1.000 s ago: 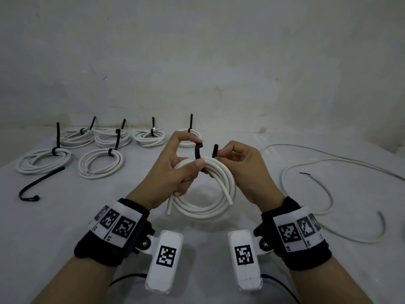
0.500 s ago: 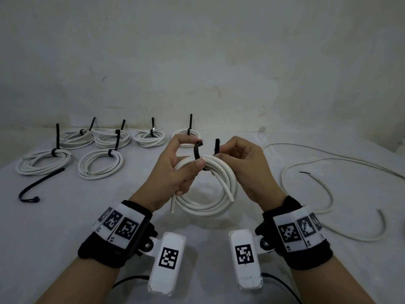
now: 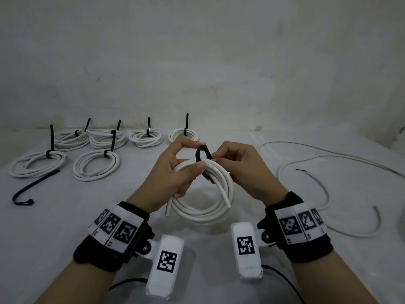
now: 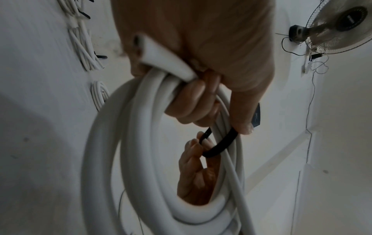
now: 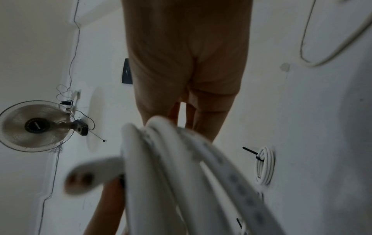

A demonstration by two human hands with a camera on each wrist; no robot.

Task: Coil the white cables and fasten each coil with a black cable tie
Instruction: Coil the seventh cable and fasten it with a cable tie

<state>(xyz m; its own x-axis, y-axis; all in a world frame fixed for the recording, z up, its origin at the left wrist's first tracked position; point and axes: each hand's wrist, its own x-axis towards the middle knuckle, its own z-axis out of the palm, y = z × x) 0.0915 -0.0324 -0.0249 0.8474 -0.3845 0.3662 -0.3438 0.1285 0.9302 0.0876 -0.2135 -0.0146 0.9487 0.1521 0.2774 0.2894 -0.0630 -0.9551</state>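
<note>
Left hand [image 3: 175, 172] grips the white cable coil [image 3: 210, 194] held above the table [image 3: 65, 227], right hand [image 3: 238, 165] pinches the black cable tie [image 3: 200, 153] looped over its top; coil looks springy, light, so clamp beside the tie.

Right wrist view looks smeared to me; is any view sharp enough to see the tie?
Right wrist: coil blurred close to the lens, tie hidden. Left wrist: dim, softly blurred, black cable tie readable. Head: evenly lit and sharp, tie arched between left hand and right hand.
</note>
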